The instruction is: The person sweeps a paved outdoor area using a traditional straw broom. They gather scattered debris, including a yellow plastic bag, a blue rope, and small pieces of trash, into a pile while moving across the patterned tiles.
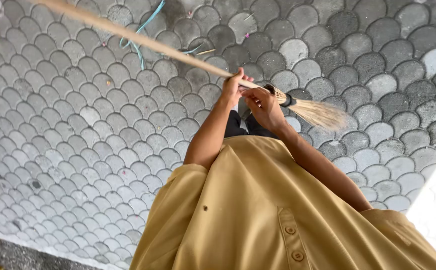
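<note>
Two hands, left hand (233,87) and right hand (263,106), grip one broom (298,106).

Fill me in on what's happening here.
A person in a tan button-up shirt holds a long pale wooden broom stick with both hands over grey fan-patterned paving stones. The left hand grips the stick; the right hand sits at the black-bound base of the straw bristles. A thin blue cord lies on the paving behind.
</note>
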